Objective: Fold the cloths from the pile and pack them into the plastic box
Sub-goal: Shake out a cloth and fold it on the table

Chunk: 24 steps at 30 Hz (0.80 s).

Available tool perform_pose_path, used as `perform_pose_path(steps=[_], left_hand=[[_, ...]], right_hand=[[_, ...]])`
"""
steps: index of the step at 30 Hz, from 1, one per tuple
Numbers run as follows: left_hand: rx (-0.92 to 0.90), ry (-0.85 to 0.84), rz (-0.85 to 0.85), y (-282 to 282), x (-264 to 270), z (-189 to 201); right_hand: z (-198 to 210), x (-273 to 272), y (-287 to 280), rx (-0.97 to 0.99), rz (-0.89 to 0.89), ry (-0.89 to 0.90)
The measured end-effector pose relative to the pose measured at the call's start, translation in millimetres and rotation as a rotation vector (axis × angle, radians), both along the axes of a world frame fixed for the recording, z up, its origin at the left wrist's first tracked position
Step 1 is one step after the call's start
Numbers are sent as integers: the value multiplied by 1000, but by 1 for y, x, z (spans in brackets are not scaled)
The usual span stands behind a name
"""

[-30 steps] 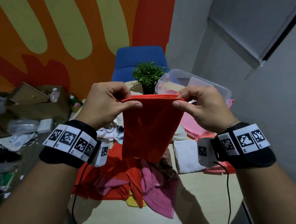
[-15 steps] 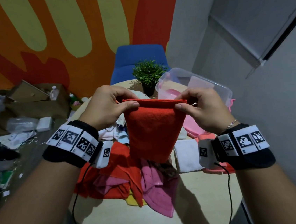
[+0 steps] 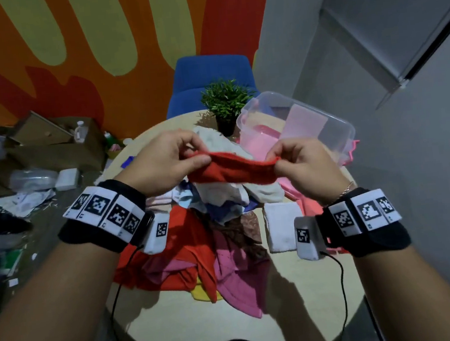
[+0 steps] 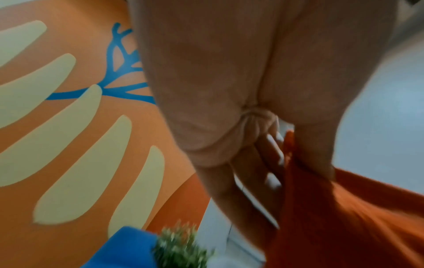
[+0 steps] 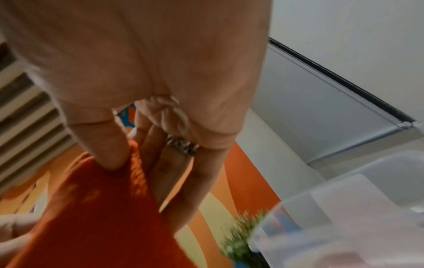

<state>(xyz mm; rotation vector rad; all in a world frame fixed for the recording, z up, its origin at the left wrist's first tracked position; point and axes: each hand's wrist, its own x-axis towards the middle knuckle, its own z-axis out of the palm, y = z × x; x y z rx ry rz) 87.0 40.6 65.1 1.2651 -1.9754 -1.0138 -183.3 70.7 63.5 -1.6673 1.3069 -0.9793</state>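
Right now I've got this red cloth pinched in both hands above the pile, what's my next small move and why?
Probably swing the red cloth right and lower it into the clear plastic box. It already looks folded into a narrow band between your left hand and right hand, and the box stands open just beyond your right hand.

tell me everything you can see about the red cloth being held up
The red cloth is a fuzzy, fleece-like piece, folded into a short band that sags slightly. It hangs in the air above the cloth pile, touching nothing else. The left hand pinches one end between thumb and fingers, the right hand the other.
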Motion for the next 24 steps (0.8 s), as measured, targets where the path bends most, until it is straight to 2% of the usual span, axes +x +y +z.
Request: perform_pose_path(steps=[3,5,7,9,11,17,20,24], left_hand=[[229,-328,-206,13,0,-44],[356,-502,-324,30,-5,-73],[503,-531,-380,45,-8,-99],[593,-511,-379,49,-7,-121],[578,-485,-298,46,-3,-141],[327,-373,168,21,-15,-176],[286,-386,274,8,-24,-186],[279,-396,320,-4,-31,-195]], right_hand=[[-43,4,16,215,190,285],[-77,8,29,359,332,396],[-107,12,42,467,418,423],[-132,11,46,546,420,449],[-151,6,41,566,346,468],[-175,2,8,390,-18,632],[-179,6,-7,343,-108,645],[-185,11,-21,365,-150,624]])
